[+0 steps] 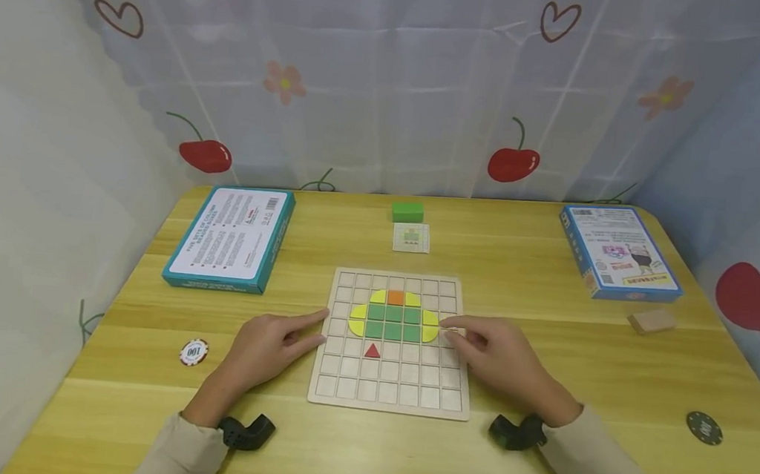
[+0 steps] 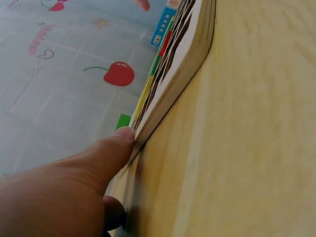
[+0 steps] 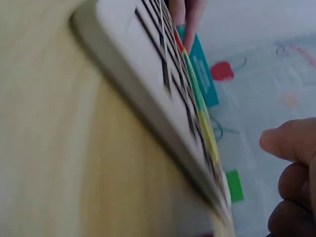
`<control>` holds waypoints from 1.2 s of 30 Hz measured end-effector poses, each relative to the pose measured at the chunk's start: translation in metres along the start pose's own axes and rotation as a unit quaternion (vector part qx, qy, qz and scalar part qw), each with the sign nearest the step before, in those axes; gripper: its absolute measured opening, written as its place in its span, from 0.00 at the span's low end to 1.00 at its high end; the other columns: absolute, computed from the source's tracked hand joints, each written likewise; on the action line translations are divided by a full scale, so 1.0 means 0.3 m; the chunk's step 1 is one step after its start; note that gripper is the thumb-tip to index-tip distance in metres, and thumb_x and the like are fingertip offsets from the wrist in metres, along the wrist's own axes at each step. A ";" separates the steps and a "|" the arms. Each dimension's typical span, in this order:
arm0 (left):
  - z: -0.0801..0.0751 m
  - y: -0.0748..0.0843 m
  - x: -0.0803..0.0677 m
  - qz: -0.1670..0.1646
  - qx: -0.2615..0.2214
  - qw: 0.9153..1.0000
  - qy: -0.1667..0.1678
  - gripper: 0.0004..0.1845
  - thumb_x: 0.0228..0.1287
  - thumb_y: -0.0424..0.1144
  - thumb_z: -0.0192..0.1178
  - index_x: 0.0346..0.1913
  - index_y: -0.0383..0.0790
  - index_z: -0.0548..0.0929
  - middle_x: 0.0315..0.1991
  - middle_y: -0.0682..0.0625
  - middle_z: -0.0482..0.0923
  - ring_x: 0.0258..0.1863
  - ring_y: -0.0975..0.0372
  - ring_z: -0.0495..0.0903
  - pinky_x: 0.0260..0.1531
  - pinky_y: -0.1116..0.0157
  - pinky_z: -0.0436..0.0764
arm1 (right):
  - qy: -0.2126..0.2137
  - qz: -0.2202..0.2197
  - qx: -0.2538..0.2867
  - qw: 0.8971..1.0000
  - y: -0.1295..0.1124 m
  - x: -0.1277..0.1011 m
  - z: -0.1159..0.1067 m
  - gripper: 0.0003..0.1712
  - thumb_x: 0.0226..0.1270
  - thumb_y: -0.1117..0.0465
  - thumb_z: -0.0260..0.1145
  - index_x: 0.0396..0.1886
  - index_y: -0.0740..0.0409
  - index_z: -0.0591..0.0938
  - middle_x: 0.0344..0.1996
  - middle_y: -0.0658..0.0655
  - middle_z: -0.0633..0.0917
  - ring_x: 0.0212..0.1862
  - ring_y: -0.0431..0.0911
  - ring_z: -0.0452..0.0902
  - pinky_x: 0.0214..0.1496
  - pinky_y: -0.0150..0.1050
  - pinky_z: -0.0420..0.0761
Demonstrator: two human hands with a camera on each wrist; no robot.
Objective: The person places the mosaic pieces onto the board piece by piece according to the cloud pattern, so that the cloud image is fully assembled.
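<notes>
A wooden grid board point(image 1: 389, 394) lies in front of me in the head view. On it sit a block of green square tiles point(image 1: 394, 322), an orange square tile point(image 1: 396, 298), yellow rounded tiles point(image 1: 358, 319) and one red triangle tile point(image 1: 372, 351). My left hand point(image 1: 271, 346) touches the board's left edge with extended fingers; in the left wrist view its thumb point(image 2: 116, 148) rests at the edge. My right hand point(image 1: 501, 354) hovers over the board's right side, index fingertip close to the yellow tiles there. No piece shows between its thumb point(image 3: 286, 140) and fingers.
Behind the board lie a small pattern card point(image 1: 411, 238) and a green block point(image 1: 408, 212). A teal box point(image 1: 229, 236) stands left, a blue box point(image 1: 622, 252) right, with a wooden block point(image 1: 652, 322) before it. Round chips lie left point(image 1: 194, 352) and right point(image 1: 704, 428).
</notes>
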State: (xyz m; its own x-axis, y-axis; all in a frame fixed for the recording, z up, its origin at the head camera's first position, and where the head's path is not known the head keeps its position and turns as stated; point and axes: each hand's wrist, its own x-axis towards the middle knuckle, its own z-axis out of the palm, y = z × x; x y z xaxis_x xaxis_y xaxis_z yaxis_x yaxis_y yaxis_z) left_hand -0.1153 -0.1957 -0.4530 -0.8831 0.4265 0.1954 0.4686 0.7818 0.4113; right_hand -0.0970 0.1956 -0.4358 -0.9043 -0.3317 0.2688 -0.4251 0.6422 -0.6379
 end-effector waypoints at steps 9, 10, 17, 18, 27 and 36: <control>-0.001 0.000 0.001 -0.004 0.000 1.000 -0.001 0.25 0.69 0.61 0.64 0.66 0.64 0.82 0.12 0.65 0.59 0.14 0.71 0.56 0.20 0.67 0.60 | -0.028 0.065 0.004 0.998 0.153 -0.130 -0.143 0.09 0.68 0.53 0.74 0.47 0.44 0.90 0.15 0.39 0.68 0.19 0.35 0.63 0.22 0.33 0.66; -0.001 0.000 0.001 -0.004 0.000 1.000 -0.002 0.25 0.69 0.61 0.64 0.66 0.64 0.82 0.12 0.65 0.59 0.14 0.71 0.56 0.20 0.67 0.60 | -0.041 0.074 0.005 0.996 0.159 -0.139 -0.153 0.09 0.68 0.53 0.74 0.47 0.43 0.90 0.15 0.39 0.69 0.19 0.35 0.63 0.22 0.33 0.67; 0.000 -0.001 0.000 -0.010 0.002 1.000 -0.006 0.25 0.69 0.62 0.63 0.66 0.65 0.81 0.12 0.65 0.59 0.14 0.71 0.55 0.20 0.67 0.60 | -0.050 0.099 -0.045 0.993 0.105 -0.176 -0.151 0.13 0.66 0.44 0.74 0.44 0.43 0.90 0.13 0.39 0.67 0.17 0.34 0.60 0.21 0.33 0.64; 0.000 0.000 0.000 -0.010 0.002 1.000 -0.007 0.25 0.69 0.62 0.63 0.66 0.65 0.81 0.12 0.65 0.59 0.14 0.71 0.55 0.20 0.67 0.59 | -0.045 0.091 -0.062 0.993 0.092 -0.177 -0.146 0.14 0.66 0.42 0.74 0.43 0.44 0.91 0.13 0.38 0.67 0.17 0.33 0.59 0.21 0.33 0.63; -0.001 0.002 -0.001 -0.011 -0.002 1.000 -0.008 0.25 0.69 0.61 0.63 0.66 0.65 0.81 0.12 0.64 0.59 0.14 0.71 0.55 0.20 0.67 0.59 | -0.012 0.078 -0.161 0.984 0.041 -0.185 -0.125 0.14 0.63 0.41 0.75 0.37 0.45 0.91 0.10 0.36 0.63 0.16 0.32 0.55 0.20 0.32 0.60; 0.000 0.000 0.001 -0.007 -0.002 1.000 -0.005 0.25 0.69 0.61 0.63 0.66 0.64 0.82 0.12 0.65 0.59 0.14 0.71 0.56 0.20 0.67 0.60 | 0.005 0.054 -0.174 0.983 0.043 -0.184 -0.108 0.11 0.64 0.49 0.76 0.41 0.48 0.92 0.10 0.35 0.63 0.16 0.31 0.54 0.20 0.32 0.58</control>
State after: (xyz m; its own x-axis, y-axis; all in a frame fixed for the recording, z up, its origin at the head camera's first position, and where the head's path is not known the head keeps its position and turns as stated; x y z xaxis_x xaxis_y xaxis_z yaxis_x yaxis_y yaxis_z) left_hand -0.1156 -0.1954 -0.4529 -0.8890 0.4210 0.1802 0.4567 0.7860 0.4167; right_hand -0.0539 0.2447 -0.4355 -0.9444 -0.2436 0.2206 -0.3130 0.8716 -0.3772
